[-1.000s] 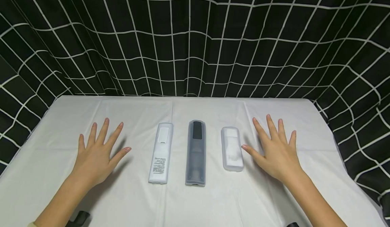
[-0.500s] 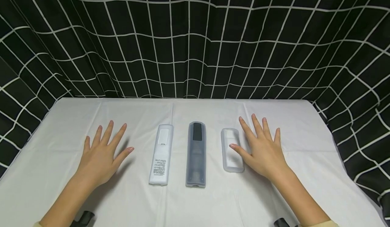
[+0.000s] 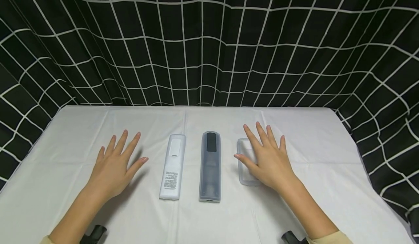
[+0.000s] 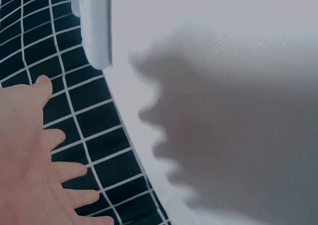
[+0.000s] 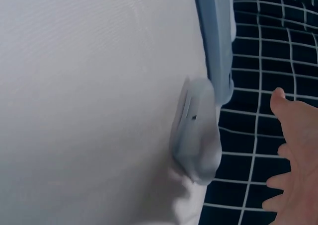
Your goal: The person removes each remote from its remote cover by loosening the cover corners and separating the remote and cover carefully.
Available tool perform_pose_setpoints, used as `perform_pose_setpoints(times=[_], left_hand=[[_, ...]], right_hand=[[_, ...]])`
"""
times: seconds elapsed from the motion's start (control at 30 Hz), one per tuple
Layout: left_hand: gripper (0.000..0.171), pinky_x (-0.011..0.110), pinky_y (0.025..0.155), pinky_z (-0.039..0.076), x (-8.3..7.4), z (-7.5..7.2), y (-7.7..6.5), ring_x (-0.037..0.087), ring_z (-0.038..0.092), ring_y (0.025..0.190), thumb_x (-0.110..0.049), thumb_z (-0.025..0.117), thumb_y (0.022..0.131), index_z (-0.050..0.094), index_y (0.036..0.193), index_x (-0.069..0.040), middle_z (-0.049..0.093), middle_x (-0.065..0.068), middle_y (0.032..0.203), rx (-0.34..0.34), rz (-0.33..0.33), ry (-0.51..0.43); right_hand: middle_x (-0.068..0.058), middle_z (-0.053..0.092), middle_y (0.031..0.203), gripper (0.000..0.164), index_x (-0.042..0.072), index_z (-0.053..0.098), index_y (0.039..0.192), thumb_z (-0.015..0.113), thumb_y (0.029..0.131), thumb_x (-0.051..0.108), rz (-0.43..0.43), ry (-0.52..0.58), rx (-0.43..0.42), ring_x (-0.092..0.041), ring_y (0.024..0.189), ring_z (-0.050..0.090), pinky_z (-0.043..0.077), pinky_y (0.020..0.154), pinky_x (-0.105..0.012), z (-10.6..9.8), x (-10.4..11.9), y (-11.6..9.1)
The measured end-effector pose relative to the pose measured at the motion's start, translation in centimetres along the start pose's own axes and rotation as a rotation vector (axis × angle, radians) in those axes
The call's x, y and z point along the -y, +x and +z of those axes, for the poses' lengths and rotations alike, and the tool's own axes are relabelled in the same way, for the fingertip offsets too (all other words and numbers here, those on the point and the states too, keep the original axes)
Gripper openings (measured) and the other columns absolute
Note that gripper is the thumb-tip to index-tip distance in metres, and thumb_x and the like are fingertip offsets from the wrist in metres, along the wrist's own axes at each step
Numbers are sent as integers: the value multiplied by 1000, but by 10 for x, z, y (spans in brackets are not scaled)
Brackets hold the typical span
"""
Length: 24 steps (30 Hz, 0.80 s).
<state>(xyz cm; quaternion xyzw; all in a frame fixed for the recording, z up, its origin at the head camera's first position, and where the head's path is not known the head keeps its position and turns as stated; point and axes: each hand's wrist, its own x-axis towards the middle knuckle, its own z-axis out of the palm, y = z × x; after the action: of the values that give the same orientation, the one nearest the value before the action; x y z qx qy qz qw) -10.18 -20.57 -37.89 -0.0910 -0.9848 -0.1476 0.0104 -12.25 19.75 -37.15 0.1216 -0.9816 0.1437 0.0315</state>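
Note:
Three remote controls in translucent covers lie in a row on the white cloth. On the left is a long white remote control point(image 3: 172, 164) with printed text. A grey remote control point(image 3: 210, 175) with a dark panel at its far end lies in the middle. My right hand point(image 3: 271, 162), fingers spread, hovers over the short white remote control point(image 3: 244, 173) and hides much of it. In the right wrist view, that short remote control point(image 5: 198, 140) shows below the hand point(image 5: 298, 160). My left hand point(image 3: 112, 169) hovers palm down, fingers spread, left of the long white one.
A white cloth point(image 3: 137, 218) covers the table. Behind and at both sides hangs a black curtain point(image 3: 209, 51) with a white grid. Black wrist devices point(image 3: 94, 235) show at the lower edge.
My right hand has moved left, from beside the short white remote control to over it. My left hand has drifted slightly right. The remote controls lie where they were.

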Motion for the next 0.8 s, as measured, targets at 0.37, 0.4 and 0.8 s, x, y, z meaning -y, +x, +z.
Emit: perform_pose_setpoints(times=[0.37,0.4,0.8], left_hand=[[70,71,112,27,-5,1,1,53,21,146,-57,40,104,25,160,-18,27,22,161,-31,46,5],[70,71,112,28,-5,1,2,53,22,145,-56,40,104,26,160,-17,28,22,161,-37,54,4],[70,68,114,29,-9,5,7,52,24,145,-56,40,104,26,160,-16,28,22,161,-26,69,-61]], right_hand=[[-20,23,163,79,25,21,161,53,98,59,-27,12,-3,-45,150,19,20,116,-70,7,15,6],[-20,23,163,78,25,21,161,53,98,58,-29,14,-4,-45,149,19,21,117,-69,7,16,6],[-14,30,162,79,24,24,160,58,96,57,-54,50,-15,-38,150,25,24,117,-66,14,35,10]])
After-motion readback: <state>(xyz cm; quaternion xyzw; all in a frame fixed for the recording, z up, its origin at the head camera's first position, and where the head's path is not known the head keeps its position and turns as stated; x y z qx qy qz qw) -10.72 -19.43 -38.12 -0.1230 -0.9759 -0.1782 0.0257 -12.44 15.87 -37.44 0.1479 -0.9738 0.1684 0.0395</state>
